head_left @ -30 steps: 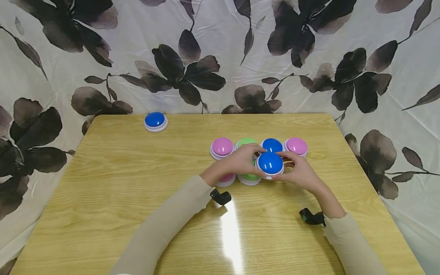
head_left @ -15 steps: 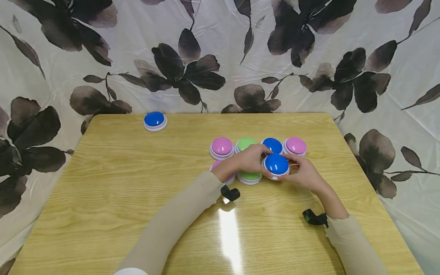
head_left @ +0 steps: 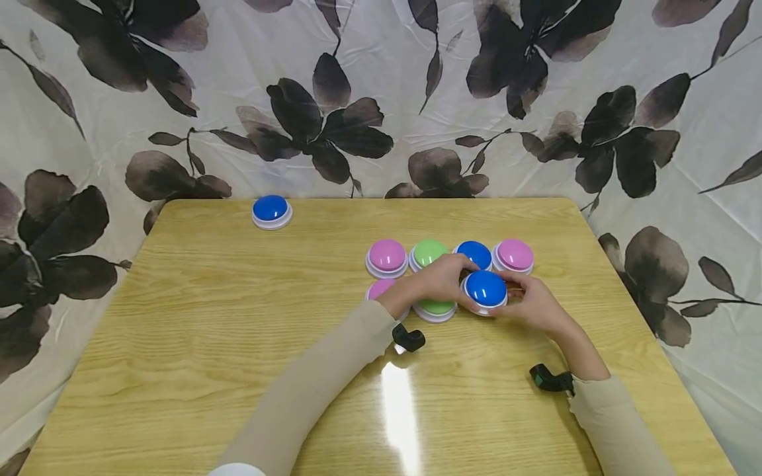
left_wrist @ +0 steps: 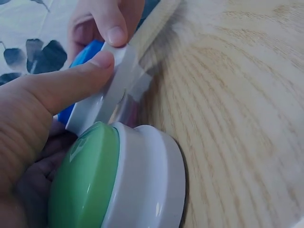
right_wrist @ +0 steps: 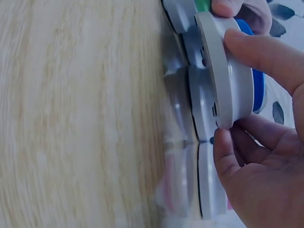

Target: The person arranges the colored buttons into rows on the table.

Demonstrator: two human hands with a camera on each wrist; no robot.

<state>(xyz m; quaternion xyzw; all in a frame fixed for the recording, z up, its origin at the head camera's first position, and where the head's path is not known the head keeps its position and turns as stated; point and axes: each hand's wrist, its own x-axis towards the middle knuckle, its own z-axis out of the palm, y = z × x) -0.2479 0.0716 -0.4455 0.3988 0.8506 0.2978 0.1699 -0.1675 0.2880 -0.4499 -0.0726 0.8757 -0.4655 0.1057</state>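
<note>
A blue dome push button (head_left: 485, 289) with a white round base is held between both hands, just in front of the back row of buttons. My left hand (head_left: 442, 279) grips its left side, and my right hand (head_left: 532, 305) grips the right side. In the right wrist view the white base (right_wrist: 232, 80) is raised off the table, with its underside edge showing. Both thumbs press on the base's near side in the left wrist view. Close under my left hand there stands a green button (left_wrist: 85, 175), partly covered by that hand in the head view.
Behind the hands, a row holds a pink button (head_left: 387, 256), a green one, a second blue button (head_left: 475, 252) and another pink button (head_left: 514, 254). A front pink button (head_left: 380, 288) is partly behind my left wrist. One lone blue button (head_left: 270, 209) sits at the table's (head_left: 178, 330) back edge.
Both hands have carried the blue button to the right, from over the front green button to beside it. The left forearm has swung right with it; the other buttons stay put.
</note>
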